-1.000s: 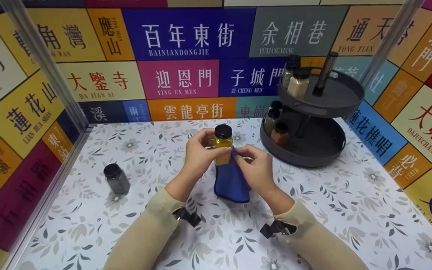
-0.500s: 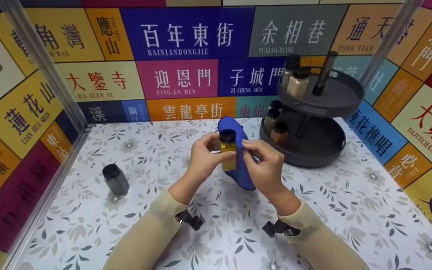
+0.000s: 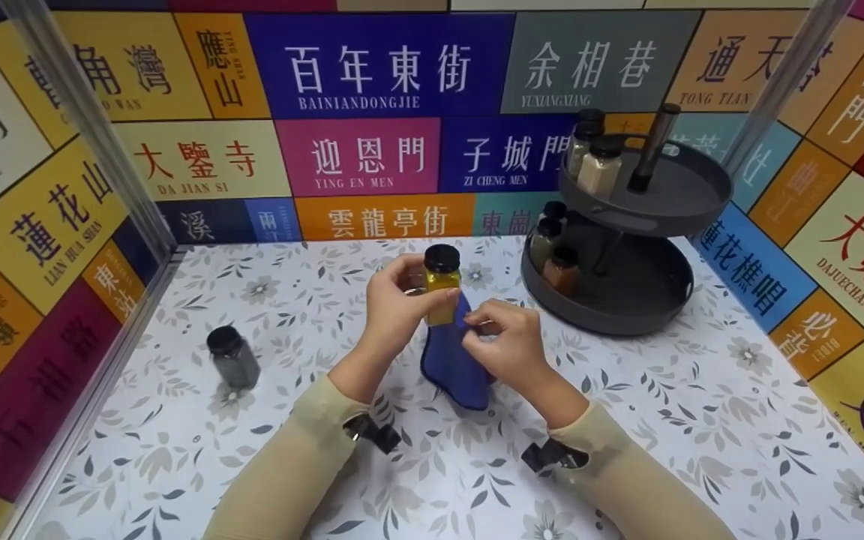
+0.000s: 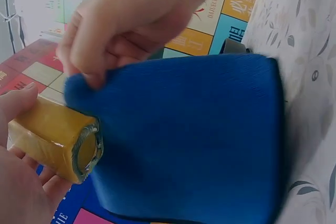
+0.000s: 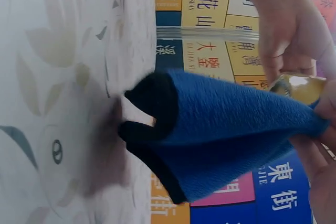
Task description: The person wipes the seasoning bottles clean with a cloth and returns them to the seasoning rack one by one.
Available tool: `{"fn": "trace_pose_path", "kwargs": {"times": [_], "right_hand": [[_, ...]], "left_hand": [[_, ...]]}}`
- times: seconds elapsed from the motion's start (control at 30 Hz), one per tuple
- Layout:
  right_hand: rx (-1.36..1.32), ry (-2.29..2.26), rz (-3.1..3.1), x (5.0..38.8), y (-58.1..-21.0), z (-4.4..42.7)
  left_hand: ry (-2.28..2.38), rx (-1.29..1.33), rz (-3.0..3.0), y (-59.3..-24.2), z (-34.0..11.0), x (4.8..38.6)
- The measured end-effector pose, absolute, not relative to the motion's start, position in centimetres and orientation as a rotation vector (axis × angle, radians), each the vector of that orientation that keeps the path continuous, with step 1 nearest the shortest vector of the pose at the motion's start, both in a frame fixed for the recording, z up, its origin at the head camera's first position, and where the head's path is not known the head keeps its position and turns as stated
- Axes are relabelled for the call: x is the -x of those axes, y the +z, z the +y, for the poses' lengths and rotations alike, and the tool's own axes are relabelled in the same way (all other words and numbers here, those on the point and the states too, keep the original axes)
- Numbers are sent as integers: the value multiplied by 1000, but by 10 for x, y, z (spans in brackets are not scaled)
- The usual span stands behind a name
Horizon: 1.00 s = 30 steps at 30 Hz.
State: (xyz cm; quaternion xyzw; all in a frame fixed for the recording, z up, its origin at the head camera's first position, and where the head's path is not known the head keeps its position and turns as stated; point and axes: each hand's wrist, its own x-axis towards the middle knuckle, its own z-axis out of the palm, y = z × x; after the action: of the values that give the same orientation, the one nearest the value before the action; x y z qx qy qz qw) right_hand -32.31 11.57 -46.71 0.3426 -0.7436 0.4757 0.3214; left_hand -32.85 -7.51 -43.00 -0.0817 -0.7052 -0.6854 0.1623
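Note:
My left hand grips a glass jar of yellow contents with a black lid, held upright above the table. In the left wrist view the base of the jar faces the camera. Between finger and thumb my right hand pinches a blue cloth by its upper edge, just right of the jar. The cloth hangs down with its dark-edged corners loose, as the right wrist view shows. Whether the cloth touches the jar is unclear.
A dark-capped jar stands on the flower-patterned table at left. At the back right is a dark two-tier round stand with several jars, among them an orange-brown one below and a cream one above. Printed panels wall the table.
The cloth flipped up behind the jar half a second ago and now hangs down again. Both hands shifted right, then back left, with the jar staying in the left hand.

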Motion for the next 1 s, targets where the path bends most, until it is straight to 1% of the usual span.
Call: {"fn": "trace_pose_path", "kwargs": {"times": [0.27,0.57,0.8,1.0], "right_hand": [[-835,1277,-2082,322,-469,118],[-762,1275,-1987,322,-456,123],[-661,1362,-1845,321,-444,129],[-634,1405,-1775,320,-439,131]], "left_hand": [[-2003,241,-2003,-425,-75,326],[-2004,321,-2054,-433,-69,326],[-1995,402,-2133,-442,-59,324],[-1980,440,-2176,-445,-55,323]]}}
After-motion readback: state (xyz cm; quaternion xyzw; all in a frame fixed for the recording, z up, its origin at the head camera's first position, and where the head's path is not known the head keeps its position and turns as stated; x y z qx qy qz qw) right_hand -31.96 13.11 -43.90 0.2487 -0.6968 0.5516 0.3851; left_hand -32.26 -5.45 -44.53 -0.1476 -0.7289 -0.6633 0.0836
